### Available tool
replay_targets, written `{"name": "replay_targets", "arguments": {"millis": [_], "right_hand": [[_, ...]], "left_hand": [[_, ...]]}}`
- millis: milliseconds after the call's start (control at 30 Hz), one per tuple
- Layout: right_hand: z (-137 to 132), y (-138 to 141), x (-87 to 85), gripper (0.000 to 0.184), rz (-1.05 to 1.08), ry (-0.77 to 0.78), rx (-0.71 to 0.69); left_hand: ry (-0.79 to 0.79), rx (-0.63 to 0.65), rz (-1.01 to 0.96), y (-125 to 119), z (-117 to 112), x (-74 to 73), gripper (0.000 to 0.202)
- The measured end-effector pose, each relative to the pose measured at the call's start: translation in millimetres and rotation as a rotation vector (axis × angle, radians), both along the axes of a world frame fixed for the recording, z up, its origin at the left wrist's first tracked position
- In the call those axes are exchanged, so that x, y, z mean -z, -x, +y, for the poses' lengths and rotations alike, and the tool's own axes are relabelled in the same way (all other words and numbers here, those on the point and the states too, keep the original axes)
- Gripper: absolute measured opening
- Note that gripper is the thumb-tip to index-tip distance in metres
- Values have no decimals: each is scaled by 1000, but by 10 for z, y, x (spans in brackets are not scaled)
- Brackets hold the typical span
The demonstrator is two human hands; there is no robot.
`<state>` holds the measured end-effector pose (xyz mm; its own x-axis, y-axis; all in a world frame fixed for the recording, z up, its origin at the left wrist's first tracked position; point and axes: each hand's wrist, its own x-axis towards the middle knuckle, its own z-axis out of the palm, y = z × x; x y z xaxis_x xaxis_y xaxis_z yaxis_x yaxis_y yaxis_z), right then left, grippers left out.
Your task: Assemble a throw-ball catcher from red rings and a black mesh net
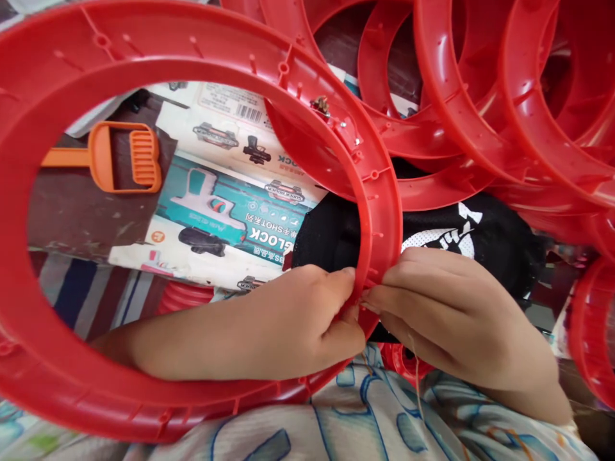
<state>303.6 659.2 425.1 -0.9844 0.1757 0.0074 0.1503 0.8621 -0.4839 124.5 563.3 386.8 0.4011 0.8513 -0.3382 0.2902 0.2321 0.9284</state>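
Observation:
A large red plastic ring (379,211) with a channel-shaped rim stands in front of me, tilted. My left hand (331,314) reaches through its middle and is closed on the near right part of the rim. Against the same spot from outside, my right hand (446,314) has its fingertips pinched together. A thin pale thread (417,378) hangs below the right hand and seems to come from its fingers; the pinched end is hidden. Farther up the rim's channel sit a small brownish tuft (321,104) and a few shiny bits.
Several more red rings (446,128) are piled at the back right, with another ring (583,333) at the right edge. Behind the held ring lie a printed toy-gun box (216,218), an orange plastic tool (103,160) and a black cloth item (500,237) with white print.

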Motion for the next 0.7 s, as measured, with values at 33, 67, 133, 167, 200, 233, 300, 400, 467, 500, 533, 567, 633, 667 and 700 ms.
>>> {"name": "replay_targets", "arguments": {"millis": [33, 67, 133, 167, 200, 233, 300, 400, 467, 500, 533, 567, 633, 667, 700], "right_hand": [[-2, -2, 6, 25, -3, 15, 0], [-3, -4, 13, 25, -7, 27, 2], [1, -5, 28, 27, -5, 44, 4], [6, -3, 37, 28, 1, 46, 0], [11, -1, 48, 28, 10, 46, -6], [16, 2, 59, 28, 20, 46, -10], [25, 9, 83, 28, 35, 49, -10], [28, 23, 113, 28, 45, 54, 3], [27, 32, 126, 28, 46, 50, 5], [26, 36, 132, 28, 47, 45, 5], [26, 39, 139, 28, 49, 37, 3], [26, 41, 145, 27, 53, 26, -1], [24, 40, 159, 24, 71, -16, -10], [22, 36, 165, 21, 84, -42, -15], [19, 31, 170, 18, 99, -65, -23]], "left_hand": [[-34, 1, 56, -12, -5, -4, 12], [-69, 5, 114, -24, -8, -7, 11], [-139, 42, 219, -51, -12, -10, 8], [-169, 70, 265, -63, -14, -9, 10], [-194, 100, 304, -73, -15, -5, 13], [-215, 128, 336, -82, -18, 0, 18], [-254, 151, 383, -95, -25, 16, 24], [-324, 120, 431, -105, -43, 38, 27], [-372, 74, 457, -104, -57, 46, 27], [-402, 50, 471, -103, -63, 47, 27], [-438, 30, 486, -100, -70, 46, 26], [-481, 18, 505, -97, -75, 44, 26], [-571, 8, 544, -92, -84, 36, 24], [-610, 3, 563, -90, -87, 31, 23], [-641, -1, 575, -89, -87, 25, 22]]}}
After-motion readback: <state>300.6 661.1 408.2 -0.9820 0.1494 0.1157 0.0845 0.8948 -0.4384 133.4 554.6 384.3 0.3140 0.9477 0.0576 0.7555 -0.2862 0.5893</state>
